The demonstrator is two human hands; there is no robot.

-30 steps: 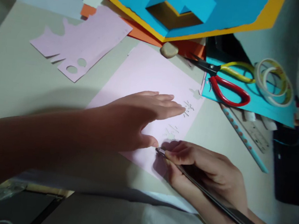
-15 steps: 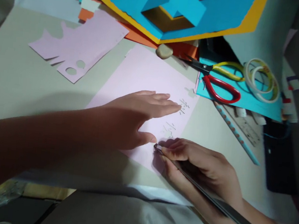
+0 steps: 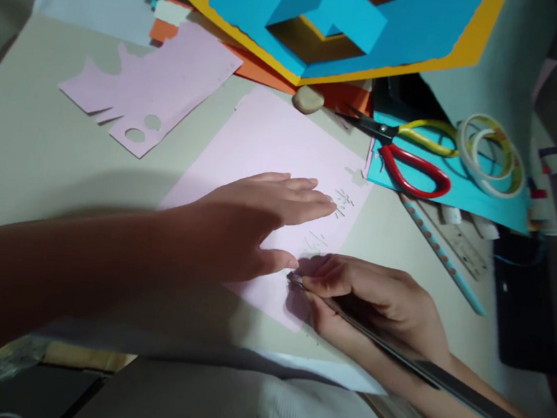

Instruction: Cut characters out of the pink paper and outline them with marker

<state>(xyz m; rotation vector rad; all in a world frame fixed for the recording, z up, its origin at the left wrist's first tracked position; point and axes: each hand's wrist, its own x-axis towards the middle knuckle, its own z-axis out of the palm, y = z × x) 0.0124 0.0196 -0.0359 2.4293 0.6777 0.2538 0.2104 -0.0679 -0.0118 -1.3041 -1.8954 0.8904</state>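
Observation:
My left hand [image 3: 251, 223] lies flat with fingers stretched out on a pink sheet of paper [image 3: 266, 144], pressing it to the table. My right hand [image 3: 378, 304] is closed round a long dark craft knife [image 3: 416, 369]. Its tip touches the pink sheet just beside my left thumb. Small cut marks [image 3: 342, 201] show in the paper near my left fingertips, and more sit just above my right hand.
Red-and-yellow scissors [image 3: 405, 153] and tape rolls [image 3: 490, 156] lie on blue paper at the right, with a blue pencil [image 3: 441, 258] and a ruler [image 3: 465, 247] below. A cut pink scrap [image 3: 162, 85] lies at the upper left. A pebble [image 3: 308, 99] and stacked coloured card [image 3: 340, 21] sit at the top.
The knife tip has stayed at the paper's near edge by my left thumb; both hands have barely moved. The view shifted slightly.

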